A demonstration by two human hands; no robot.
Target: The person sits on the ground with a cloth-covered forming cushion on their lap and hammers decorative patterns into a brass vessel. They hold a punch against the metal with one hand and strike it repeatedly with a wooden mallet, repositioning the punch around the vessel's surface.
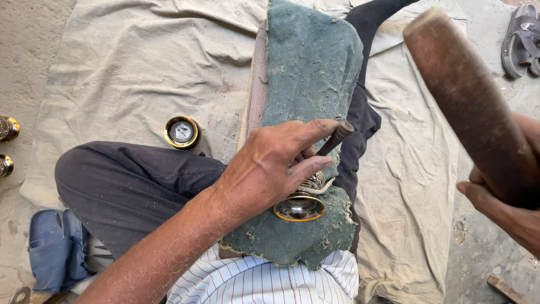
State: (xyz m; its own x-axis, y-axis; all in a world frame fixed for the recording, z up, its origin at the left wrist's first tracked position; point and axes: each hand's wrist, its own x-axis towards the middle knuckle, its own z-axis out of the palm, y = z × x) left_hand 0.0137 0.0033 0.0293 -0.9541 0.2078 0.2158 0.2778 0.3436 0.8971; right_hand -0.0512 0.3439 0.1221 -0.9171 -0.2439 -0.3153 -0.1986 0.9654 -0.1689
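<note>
On green pad (pixel 312 67): left hand (pixel 270 169) grip grasping punch (pixel 336 138) over brass bowl (pixel 300 206) | right hand (pixel 503 211) clenched on wooden mallet (pixel 467 95)

— How many brass cups are in view?

— Four: one brass cup (pixel 300 206) on the green cloth pad (pixel 306 107), one brass cup with a dark rim (pixel 182 132) on the beige sheet (pixel 135 67), and two brass cups at the left edge (pixel 8 128), partly cut off.

— And tools?

— One punch (pixel 336 137) and one wooden mallet (pixel 469 101).

— Hands?

— Two: the left hand (pixel 275 163) and the right hand (pixel 506 211).

— Footwear?

— One grey sandal (pixel 520 39) and one pair of blue slippers (pixel 53 247).
</note>
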